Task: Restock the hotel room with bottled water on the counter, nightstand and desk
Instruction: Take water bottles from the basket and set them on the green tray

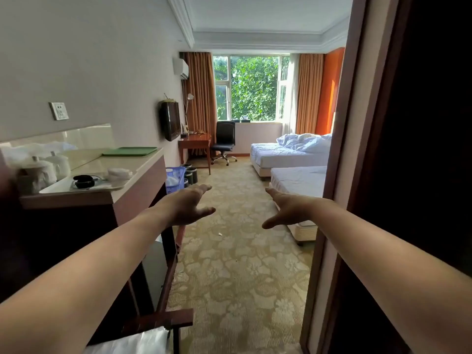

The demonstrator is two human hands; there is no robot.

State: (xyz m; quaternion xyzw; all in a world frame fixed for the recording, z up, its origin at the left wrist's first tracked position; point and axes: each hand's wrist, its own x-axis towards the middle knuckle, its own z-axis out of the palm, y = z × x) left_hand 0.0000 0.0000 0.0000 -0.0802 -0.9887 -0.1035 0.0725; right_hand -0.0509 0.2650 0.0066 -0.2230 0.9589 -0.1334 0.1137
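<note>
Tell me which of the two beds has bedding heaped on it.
The far bed, nearer the window; the near bed shows only a flat sheet.

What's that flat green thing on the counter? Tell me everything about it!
It is a green tray, pale green and rectangular, with rounded corners and a low raised rim. It looks like smooth plastic. It lies flat at the far end of the counter, which is all that visibly touches it. Its long side runs close along the shiny backsplash; whether they touch cannot be told. Nothing can be seen standing on it.
</note>
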